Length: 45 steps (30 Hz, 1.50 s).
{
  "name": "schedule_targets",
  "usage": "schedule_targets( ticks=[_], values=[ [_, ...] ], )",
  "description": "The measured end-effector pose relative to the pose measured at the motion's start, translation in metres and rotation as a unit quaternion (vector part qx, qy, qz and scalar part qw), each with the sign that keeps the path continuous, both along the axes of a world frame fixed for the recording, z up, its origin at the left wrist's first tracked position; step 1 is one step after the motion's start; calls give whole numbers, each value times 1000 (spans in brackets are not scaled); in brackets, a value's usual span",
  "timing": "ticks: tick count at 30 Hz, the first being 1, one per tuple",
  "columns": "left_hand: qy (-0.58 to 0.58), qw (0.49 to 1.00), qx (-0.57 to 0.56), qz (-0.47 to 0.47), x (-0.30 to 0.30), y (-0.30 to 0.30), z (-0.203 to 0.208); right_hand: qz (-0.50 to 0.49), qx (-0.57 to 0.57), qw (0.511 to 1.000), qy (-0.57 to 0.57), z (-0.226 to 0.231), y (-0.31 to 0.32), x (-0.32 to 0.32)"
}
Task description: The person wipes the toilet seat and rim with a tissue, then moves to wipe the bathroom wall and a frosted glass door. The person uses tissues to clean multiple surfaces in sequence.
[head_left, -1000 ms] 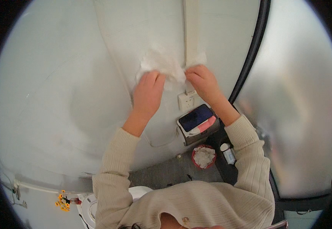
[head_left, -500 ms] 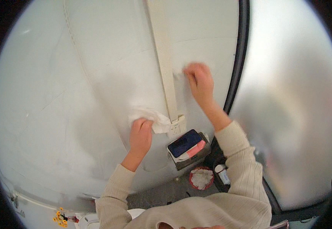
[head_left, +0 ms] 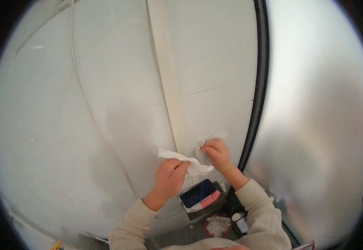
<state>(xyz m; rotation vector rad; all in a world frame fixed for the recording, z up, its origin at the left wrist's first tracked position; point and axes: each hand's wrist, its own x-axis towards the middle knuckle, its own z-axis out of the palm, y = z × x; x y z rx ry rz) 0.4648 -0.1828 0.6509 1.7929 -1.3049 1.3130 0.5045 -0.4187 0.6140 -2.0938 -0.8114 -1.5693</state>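
Observation:
A white tissue [head_left: 195, 166] is pinched in my left hand [head_left: 170, 178], its free part spreading to the right just below the end of a cream cable cover. My right hand [head_left: 218, 155] is closed beside it, with a smaller crumpled white tissue [head_left: 200, 152] in its fingers. A thin, blurred wisp of it stands up above the knuckles. Both hands are in front of the pale wall [head_left: 123, 75]. Under the tissues, the white wall socket [head_left: 188, 181] is partly covered by my left hand and the left tissue.
Below the socket, a dark phone [head_left: 198, 193] lies on a tissue box [head_left: 208, 207]. A red-rimmed bin with white tissues [head_left: 218, 226] and a white container [head_left: 240, 223] stand lower down. The cable cover [head_left: 165, 66] runs up the wall; a black frame [head_left: 260, 75] edges the frosted panel on the right.
My right hand has come down the wall beside the left hand, with tissue now visible in it. My left hand has moved down and right with its tissue. The view has shifted upward.

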Motion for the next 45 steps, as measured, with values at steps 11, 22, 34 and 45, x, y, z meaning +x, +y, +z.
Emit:
schedule_targets(
  ticks=[11,22,34,45],
  values=[
    [34,995,-22,-95,3,-9,20,-72,206,959,-179,212,-35,31],
    [-14,998,44,-53,-13,-57,59,-119,102,988,7,81,-85,-8],
    [-8,993,11,117,44,-137,128,-159,126,977,-62,120,-110,9],
    [-41,944,272,182,41,-144,28,-188,8,981,-40,128,-154,-25]
  ],
)
